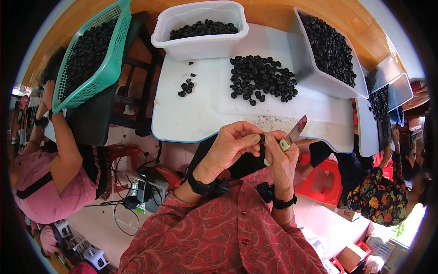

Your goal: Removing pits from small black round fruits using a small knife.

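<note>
My left hand (232, 146) is closed, its thumb and fingers pinching a small black round part (262, 138) just off the table's near edge. Close beside it, my right hand (284, 160) grips a folding-style knife (297, 129) with a pale green handle. The blade points up and away to the right. My right thumb and fingertips meet the black part too, which they mostly cover. Beyond my hands, a loose pile of similar black parts (262, 77) lies on the white table (196, 116). A few more black parts (186, 86) are scattered at the left.
A white tub (198, 48) of black parts stands at the back, and a grey bin (315, 75) of them at the right. Left is a green basket (112, 68) on a dark chair. A person in pink (54, 178) and another in a floral top (381, 196) flank me.
</note>
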The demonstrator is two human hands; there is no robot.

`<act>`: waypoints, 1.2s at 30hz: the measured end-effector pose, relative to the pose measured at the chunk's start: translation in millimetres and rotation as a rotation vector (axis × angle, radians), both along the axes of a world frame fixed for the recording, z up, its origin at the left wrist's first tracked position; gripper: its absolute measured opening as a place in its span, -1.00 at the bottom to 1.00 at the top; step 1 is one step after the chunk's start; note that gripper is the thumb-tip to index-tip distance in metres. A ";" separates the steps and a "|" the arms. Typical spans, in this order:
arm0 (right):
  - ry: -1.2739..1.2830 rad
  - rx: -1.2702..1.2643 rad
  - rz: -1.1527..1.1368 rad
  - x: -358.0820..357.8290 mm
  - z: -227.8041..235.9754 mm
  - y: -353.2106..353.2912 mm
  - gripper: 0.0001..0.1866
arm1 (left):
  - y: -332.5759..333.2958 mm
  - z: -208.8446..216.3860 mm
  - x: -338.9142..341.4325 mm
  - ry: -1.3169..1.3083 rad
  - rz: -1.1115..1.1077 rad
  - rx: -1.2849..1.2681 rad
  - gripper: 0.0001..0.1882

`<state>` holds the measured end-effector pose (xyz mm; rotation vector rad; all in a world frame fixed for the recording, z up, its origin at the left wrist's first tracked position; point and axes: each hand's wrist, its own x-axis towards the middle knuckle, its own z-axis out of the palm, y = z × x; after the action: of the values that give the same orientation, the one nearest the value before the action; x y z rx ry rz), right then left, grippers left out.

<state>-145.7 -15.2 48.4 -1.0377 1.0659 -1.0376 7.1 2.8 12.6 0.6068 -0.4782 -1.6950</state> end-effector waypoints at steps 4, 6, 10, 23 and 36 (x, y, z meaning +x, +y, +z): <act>0.111 -0.025 0.004 -1.9 0.3 0.6 -0.87 | -0.2 1.9 0.4 0.047 -0.005 0.006 -0.84; 0.243 -0.079 -0.024 -1.3 -2.7 3.1 -0.87 | -0.7 2.1 -0.3 0.076 0.000 0.010 -0.84; 0.607 -0.519 0.070 1.4 -6.1 2.6 -0.82 | -0.2 -1.1 1.0 0.112 0.016 -0.012 -0.84; 0.802 -0.613 0.152 5.3 -2.0 3.5 -0.66 | 1.8 -5.3 2.1 0.115 0.035 -0.089 -0.83; 0.778 -0.538 0.170 4.5 -6.9 3.2 -0.63 | 2.0 -9.2 4.0 0.004 0.036 -0.151 -0.88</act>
<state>-141.2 -11.9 41.4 -2.0389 1.2983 -0.7992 11.2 4.8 3.4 0.4999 -0.5831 -1.6093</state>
